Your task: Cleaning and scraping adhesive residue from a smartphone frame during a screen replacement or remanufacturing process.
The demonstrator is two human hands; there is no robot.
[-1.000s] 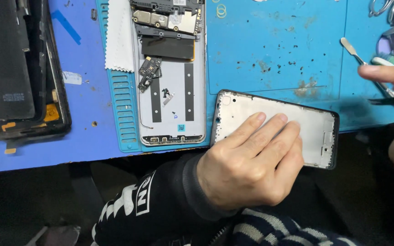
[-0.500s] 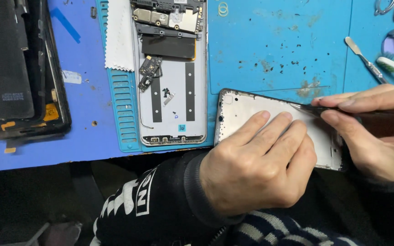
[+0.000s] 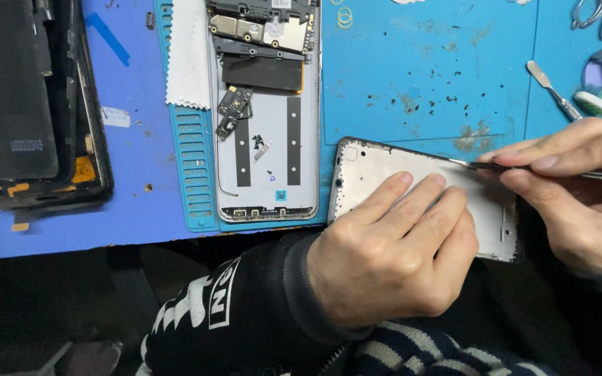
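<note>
Left hand [image 3: 391, 257]: lower centre, fingers flat, pressing the white phone frame [image 3: 485, 205].
Right hand [image 3: 580, 202]: right edge, fingers pinching tweezers [image 3: 496, 167], tip at frame's upper edge.
Frame: over the bench's [image 3: 426, 76] near edge.

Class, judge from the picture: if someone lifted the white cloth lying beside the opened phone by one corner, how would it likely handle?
The white cloth looks thin, with a zigzag-cut edge, so it would probably hang limp. It likely weighs very little. It lies flat on the blue mat, so a push would probably bunch or slide it, not roll it.
</note>
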